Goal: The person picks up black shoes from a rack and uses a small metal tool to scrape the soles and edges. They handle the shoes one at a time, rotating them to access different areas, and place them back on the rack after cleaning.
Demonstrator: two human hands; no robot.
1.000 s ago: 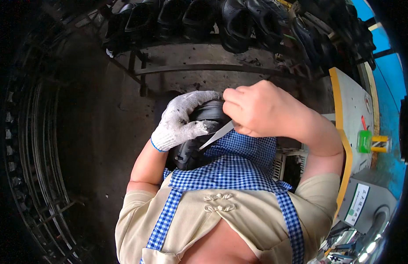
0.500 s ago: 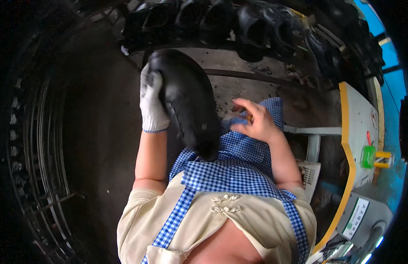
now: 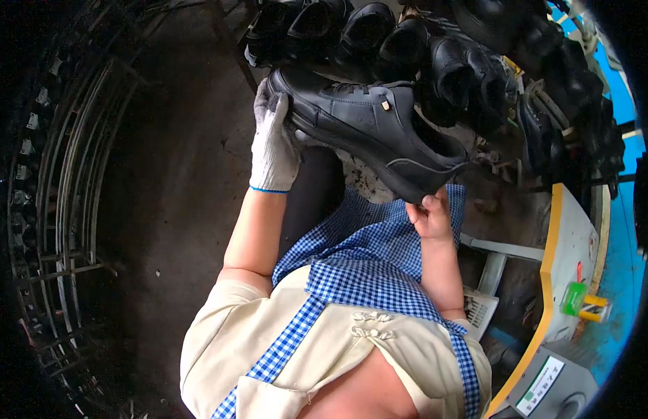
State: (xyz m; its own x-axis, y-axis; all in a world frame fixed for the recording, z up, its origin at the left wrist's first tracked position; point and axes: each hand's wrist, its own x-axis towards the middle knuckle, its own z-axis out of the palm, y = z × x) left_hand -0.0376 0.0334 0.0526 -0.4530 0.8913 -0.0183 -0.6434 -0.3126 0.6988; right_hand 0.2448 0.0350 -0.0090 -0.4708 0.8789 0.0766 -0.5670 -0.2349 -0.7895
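A black lace-up shoe (image 3: 359,122) is held up in front of me, lying across the view with its toe to the left and its heel to the right. My left hand (image 3: 273,140), in a white knit glove with a blue cuff, grips the toe end. My bare right hand (image 3: 433,215) pinches the sole at the heel, thumb and fingers closed there. The shoe's collar opening faces up and right, and a small pale tag sits on its side. Part of the left fingers is hidden behind the toe.
Several black shoes (image 3: 366,31) stand in a row on a rack beyond my hands, with more at the far right. A yellow-edged white table (image 3: 579,237) on the right bears a green container (image 3: 572,299). Metal racks (image 3: 76,188) line the left side.
The shoe has turned from roughly upright to lying crosswise, showing its side and opening. My right hand, free before, now holds the heel. The view has shifted slightly.
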